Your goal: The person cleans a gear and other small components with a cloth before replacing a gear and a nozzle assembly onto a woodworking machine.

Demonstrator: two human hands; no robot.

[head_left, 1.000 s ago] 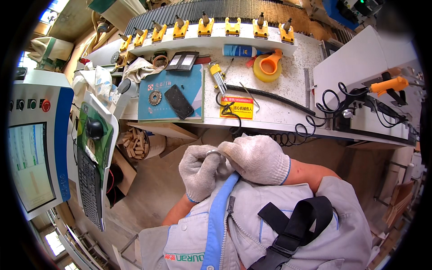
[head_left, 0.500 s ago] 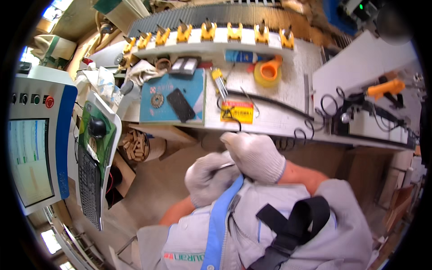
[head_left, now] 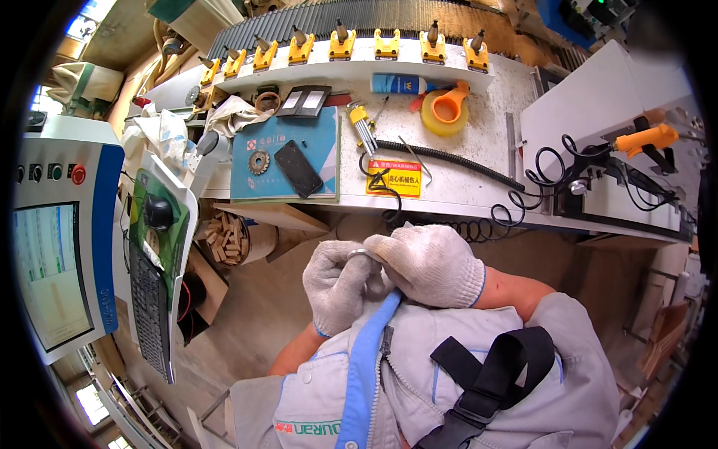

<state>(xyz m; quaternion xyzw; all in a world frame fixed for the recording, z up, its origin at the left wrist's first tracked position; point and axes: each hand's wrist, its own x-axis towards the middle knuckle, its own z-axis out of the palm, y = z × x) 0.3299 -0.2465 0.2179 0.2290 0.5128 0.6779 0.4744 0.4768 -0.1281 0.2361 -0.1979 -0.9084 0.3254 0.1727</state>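
Note:
In front of my chest, both hands are close together in off-white knitted gloves. My left hand is closed, its thumb and fingers pinching a small shiny metal piece with a rounded edge. Most of that piece is hidden by the gloves. My right hand is closed too, with its fingertips against the left fingers beside the metal piece. What the right fingers hold, if anything, is covered. Just beyond the hands is the table edge, with a yellow and red warning sticker and a black coiled hose.
On the table lie a phone and a toothed disc on a blue folder, hex keys and a tape roll. Yellow tool holders line the back. A control screen and keyboard stand left.
My left hand has risen slightly and turned, so the metal piece shows between the fingers. My right hand has shifted slightly right and down. The things on the table stay put.

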